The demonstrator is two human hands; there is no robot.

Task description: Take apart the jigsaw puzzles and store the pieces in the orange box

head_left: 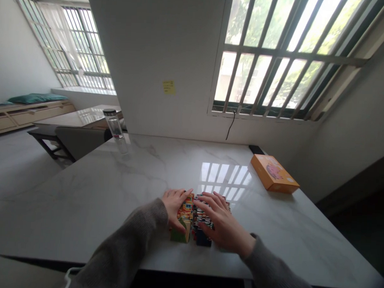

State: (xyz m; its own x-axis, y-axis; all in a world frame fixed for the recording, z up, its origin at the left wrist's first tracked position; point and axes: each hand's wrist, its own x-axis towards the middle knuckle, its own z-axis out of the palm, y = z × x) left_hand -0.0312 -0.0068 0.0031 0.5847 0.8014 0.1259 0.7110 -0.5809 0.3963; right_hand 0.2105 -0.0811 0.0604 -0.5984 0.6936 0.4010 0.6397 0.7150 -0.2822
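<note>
Two rows of small colourful cards or thin booklets lie side by side on the white marble-patterned table, their edges overlapping; the exact kind is too small to tell. The left row shows orange, yellow and white edges with a green piece at its near end. The right row is darker, with a navy piece nearest me. My left hand rests along the left row's outer side, thumb and fingers apart. Over the right row spreads my right hand, fingers stretched across its top and hiding part of it.
An orange box with a pink picture lies at the table's right, near a black flat item. At the far left edge stands a clear lidded bottle. A yellow note is on the wall, and a black cord hangs below the window.
</note>
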